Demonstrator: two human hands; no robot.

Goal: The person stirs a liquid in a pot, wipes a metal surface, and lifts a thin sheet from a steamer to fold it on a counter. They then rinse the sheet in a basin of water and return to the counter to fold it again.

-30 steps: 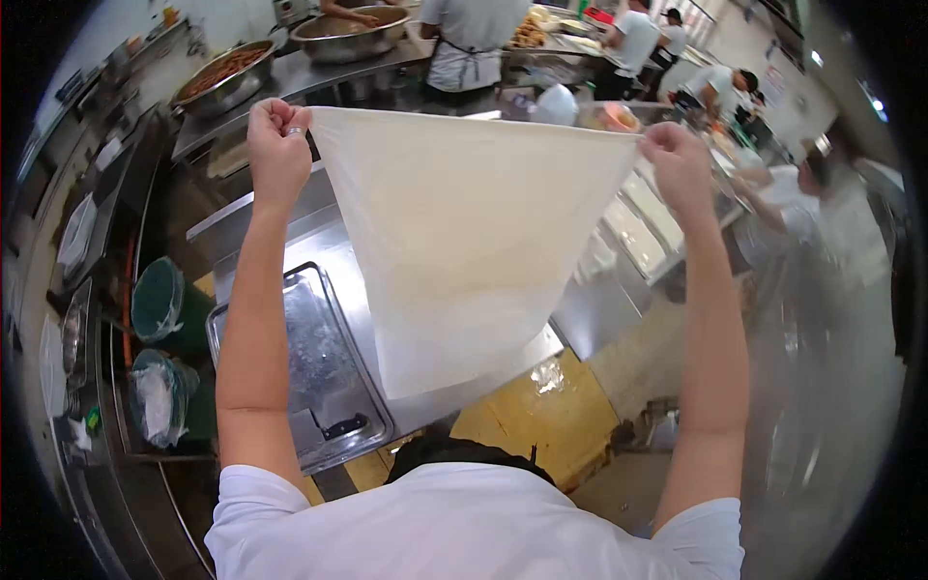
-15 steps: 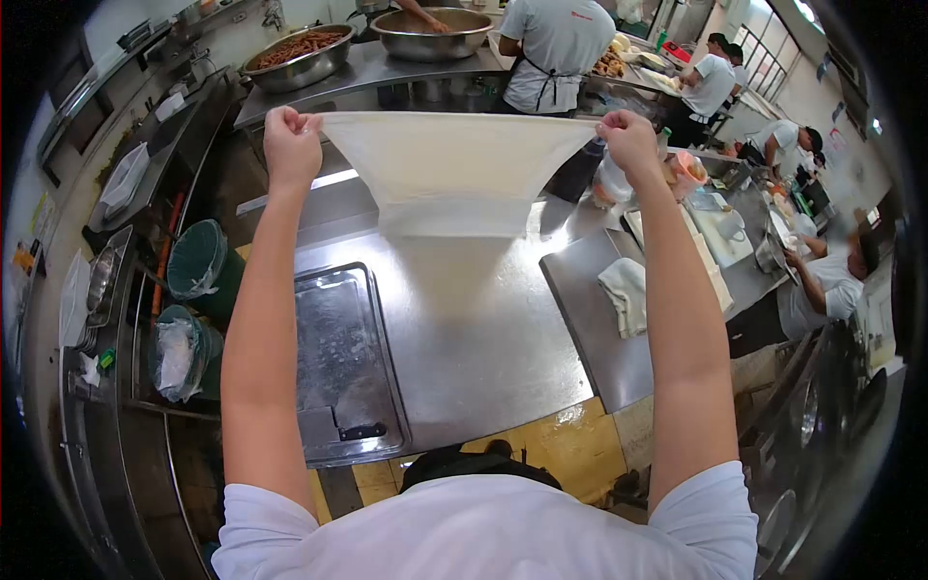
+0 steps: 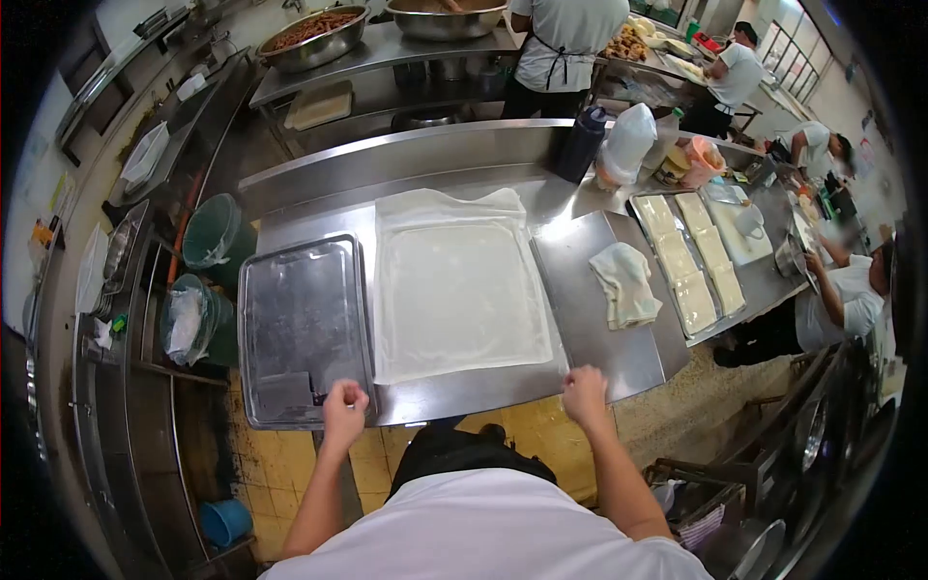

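Observation:
A thin pale sheet (image 3: 464,290) lies flat on the steel table, wrinkled along its far edge, with a whiter square area inside its borders. My left hand (image 3: 345,406) is closed, fingers curled, over the near right corner of a dark tray (image 3: 300,319), just left of the sheet's near corner. A knife on that tray is mostly hidden behind this hand. My right hand (image 3: 586,396) is also closed, at the table's front edge beside the sheet's near right corner. Its fingertips are hidden, so I cannot tell whether they pinch anything.
To the right are a folded cloth (image 3: 623,283) and a tray with pale rectangular slabs (image 3: 681,266). A dark bottle (image 3: 581,145) and bagged containers (image 3: 630,145) stand at the back. Bins (image 3: 212,232) stand left. Several people work beyond, one person (image 3: 836,300) at right.
Both hands have come down and back from their raised, outstretched position. The sheet that hung stretched between them now lies flat on the table, apart from the left hand.

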